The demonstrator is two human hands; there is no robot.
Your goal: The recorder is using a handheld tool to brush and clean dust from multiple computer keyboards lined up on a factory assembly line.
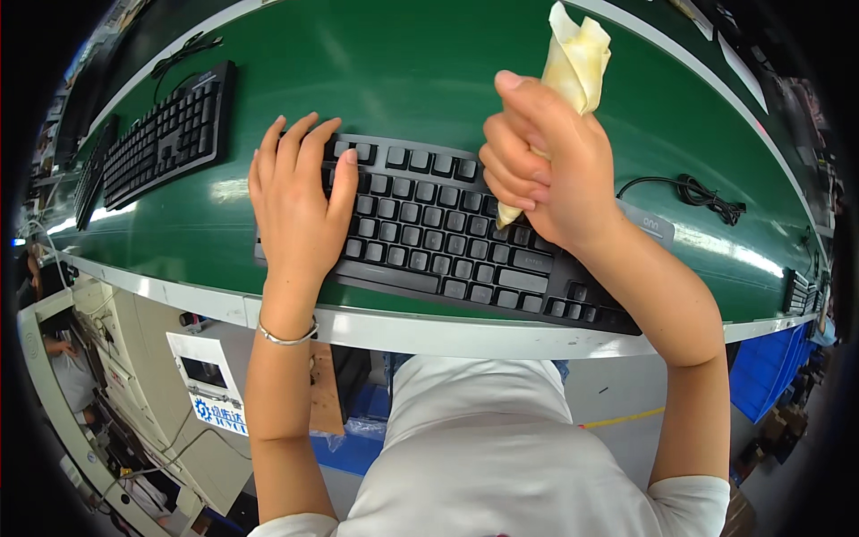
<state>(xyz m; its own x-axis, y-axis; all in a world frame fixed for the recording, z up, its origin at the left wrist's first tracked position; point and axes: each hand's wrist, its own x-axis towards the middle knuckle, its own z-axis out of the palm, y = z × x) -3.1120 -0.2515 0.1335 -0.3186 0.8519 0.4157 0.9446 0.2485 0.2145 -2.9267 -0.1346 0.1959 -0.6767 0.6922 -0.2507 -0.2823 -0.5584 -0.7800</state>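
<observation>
Both hands are over the dark keyboard [420,215], which lies on the bench [385,85] near its front edge. The left hand [298,206] rests at the keyboard's left end, fingers stretched and slightly spread; the right hand [562,161] is closed around a pale rolled stick [579,70], narrow end down at the keys [483,249]. If the left hand holds too lightly, the keyboard could slide, and the stick may scrape a key. Green bench looks smooth and glossy; the keyboard has squarish caps; the stick is creased and tapered.
</observation>
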